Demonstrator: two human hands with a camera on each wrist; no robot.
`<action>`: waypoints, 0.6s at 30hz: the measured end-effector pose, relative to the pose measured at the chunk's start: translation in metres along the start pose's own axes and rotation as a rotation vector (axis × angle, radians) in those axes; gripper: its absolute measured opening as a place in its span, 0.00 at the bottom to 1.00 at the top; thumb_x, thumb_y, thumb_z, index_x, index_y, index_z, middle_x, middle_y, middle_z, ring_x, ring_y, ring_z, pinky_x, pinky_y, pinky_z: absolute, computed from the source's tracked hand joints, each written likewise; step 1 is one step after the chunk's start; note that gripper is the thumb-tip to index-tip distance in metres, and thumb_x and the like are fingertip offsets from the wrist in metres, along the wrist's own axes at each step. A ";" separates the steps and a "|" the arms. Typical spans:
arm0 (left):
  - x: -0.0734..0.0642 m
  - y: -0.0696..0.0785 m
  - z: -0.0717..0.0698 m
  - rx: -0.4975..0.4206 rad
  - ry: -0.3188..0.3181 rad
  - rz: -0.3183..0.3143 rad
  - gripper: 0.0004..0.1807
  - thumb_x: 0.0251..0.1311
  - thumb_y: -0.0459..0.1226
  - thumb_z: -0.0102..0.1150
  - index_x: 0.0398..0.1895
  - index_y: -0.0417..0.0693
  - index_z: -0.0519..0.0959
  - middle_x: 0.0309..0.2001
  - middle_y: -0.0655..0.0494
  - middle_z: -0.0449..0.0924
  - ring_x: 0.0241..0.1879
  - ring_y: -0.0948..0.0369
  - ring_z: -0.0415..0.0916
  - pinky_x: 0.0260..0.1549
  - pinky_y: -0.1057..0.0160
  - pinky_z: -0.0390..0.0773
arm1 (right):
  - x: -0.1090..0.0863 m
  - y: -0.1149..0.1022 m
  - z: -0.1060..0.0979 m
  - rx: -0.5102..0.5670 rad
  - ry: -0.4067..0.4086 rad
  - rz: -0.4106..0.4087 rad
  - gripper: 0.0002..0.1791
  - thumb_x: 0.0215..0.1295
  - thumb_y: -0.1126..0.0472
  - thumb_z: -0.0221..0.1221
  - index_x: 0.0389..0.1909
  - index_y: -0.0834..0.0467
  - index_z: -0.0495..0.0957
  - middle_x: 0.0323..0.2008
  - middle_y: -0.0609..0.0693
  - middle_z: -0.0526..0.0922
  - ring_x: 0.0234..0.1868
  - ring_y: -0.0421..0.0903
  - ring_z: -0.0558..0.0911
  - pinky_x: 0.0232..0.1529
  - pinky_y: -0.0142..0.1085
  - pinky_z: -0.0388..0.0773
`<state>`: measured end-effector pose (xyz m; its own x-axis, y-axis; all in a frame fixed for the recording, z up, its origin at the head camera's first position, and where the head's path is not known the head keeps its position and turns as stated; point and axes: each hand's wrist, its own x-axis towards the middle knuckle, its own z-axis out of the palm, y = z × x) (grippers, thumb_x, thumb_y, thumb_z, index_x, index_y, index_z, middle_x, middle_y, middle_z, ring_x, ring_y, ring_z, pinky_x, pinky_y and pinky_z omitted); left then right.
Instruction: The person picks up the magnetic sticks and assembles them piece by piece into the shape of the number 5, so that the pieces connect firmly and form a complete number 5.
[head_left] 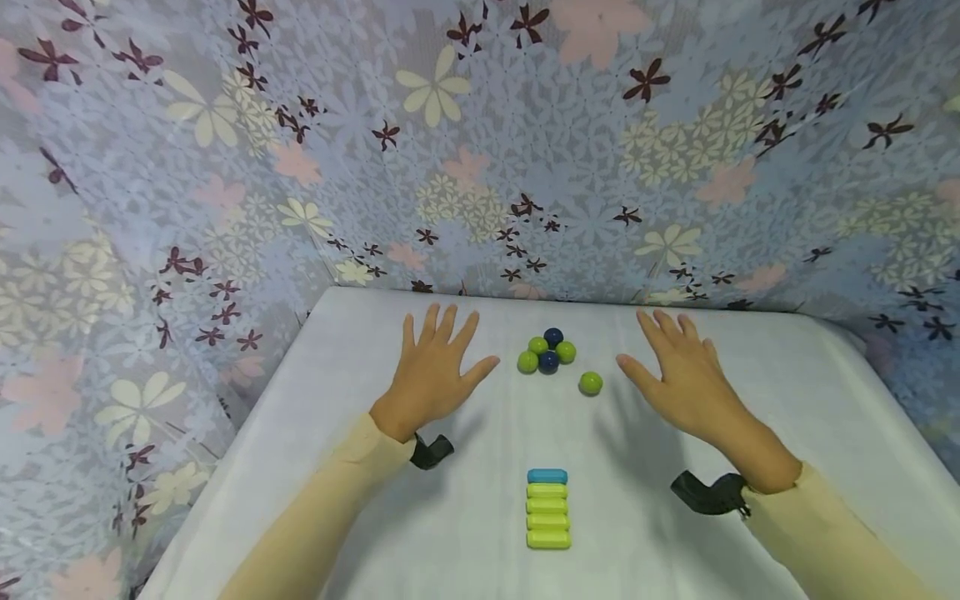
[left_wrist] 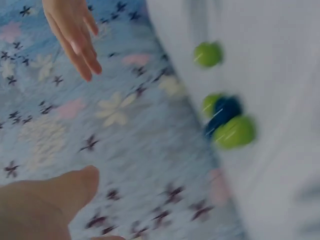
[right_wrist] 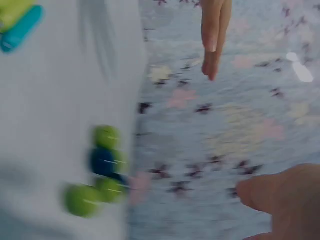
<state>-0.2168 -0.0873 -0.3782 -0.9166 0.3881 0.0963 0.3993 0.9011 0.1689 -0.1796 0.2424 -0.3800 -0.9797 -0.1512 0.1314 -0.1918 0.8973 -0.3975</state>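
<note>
My left hand (head_left: 427, 375) is held above the white table with its fingers straight and spread. My right hand (head_left: 686, 383), also empty with straight fingers, hovers on the other side. Between them lies a cluster of small shiny balls: two dark blue balls (head_left: 548, 362) among green balls (head_left: 566, 352). One separate green ball (head_left: 591, 383) sits closer to the right hand. Nearer the front, several yellow-green bars (head_left: 547, 506) line up in a column, a blue bar (head_left: 547, 476) at its far end. The left wrist view catches the right hand (left_wrist: 72, 37) and the left thumb.
A white cloth covers the table (head_left: 450, 517). Behind and to the sides hangs a flower-patterned curtain (head_left: 360, 183), meeting the table's far edge just past the balls. Dark straps (head_left: 708, 493) show at both wrists, below cream sleeves (head_left: 322, 508).
</note>
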 end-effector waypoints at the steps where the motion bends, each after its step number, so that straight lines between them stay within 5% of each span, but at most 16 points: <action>1: -0.003 -0.001 0.010 -0.009 0.007 0.022 0.42 0.74 0.66 0.38 0.82 0.54 0.56 0.80 0.42 0.49 0.80 0.42 0.37 0.71 0.32 0.34 | 0.000 0.003 0.011 0.026 0.011 0.002 0.44 0.78 0.39 0.50 0.79 0.67 0.53 0.75 0.74 0.52 0.75 0.76 0.43 0.64 0.77 0.40; 5: -0.019 0.000 0.056 -0.091 0.041 0.131 0.36 0.76 0.61 0.45 0.77 0.52 0.66 0.77 0.43 0.59 0.78 0.42 0.46 0.70 0.31 0.40 | -0.004 0.018 0.059 0.132 0.099 0.023 0.37 0.76 0.46 0.56 0.74 0.67 0.63 0.70 0.71 0.64 0.71 0.73 0.60 0.64 0.70 0.57; 9: -0.034 0.004 0.096 -0.245 0.051 0.239 0.31 0.75 0.57 0.51 0.73 0.51 0.72 0.74 0.47 0.65 0.78 0.46 0.51 0.71 0.34 0.48 | -0.006 0.031 0.098 0.216 0.263 0.011 0.30 0.70 0.54 0.66 0.66 0.66 0.75 0.50 0.64 0.76 0.47 0.61 0.79 0.45 0.56 0.76; 14: -0.046 0.008 0.129 -0.539 0.004 0.289 0.30 0.74 0.58 0.53 0.71 0.53 0.75 0.74 0.53 0.66 0.78 0.53 0.51 0.73 0.45 0.52 | 0.002 0.045 0.127 0.265 0.389 -0.049 0.25 0.63 0.59 0.72 0.59 0.63 0.81 0.31 0.54 0.73 0.29 0.45 0.70 0.30 0.37 0.67; 18: -0.048 0.008 0.143 -0.644 0.012 0.308 0.27 0.70 0.58 0.58 0.64 0.56 0.80 0.71 0.58 0.71 0.76 0.55 0.56 0.74 0.46 0.49 | 0.008 0.053 0.137 0.313 0.407 -0.071 0.23 0.62 0.59 0.73 0.56 0.62 0.83 0.26 0.50 0.70 0.26 0.43 0.66 0.28 0.32 0.62</action>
<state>-0.1727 -0.0714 -0.5217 -0.7614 0.6011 0.2428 0.5763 0.4562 0.6781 -0.2054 0.2315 -0.5247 -0.8737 0.0224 0.4859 -0.3259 0.7145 -0.6191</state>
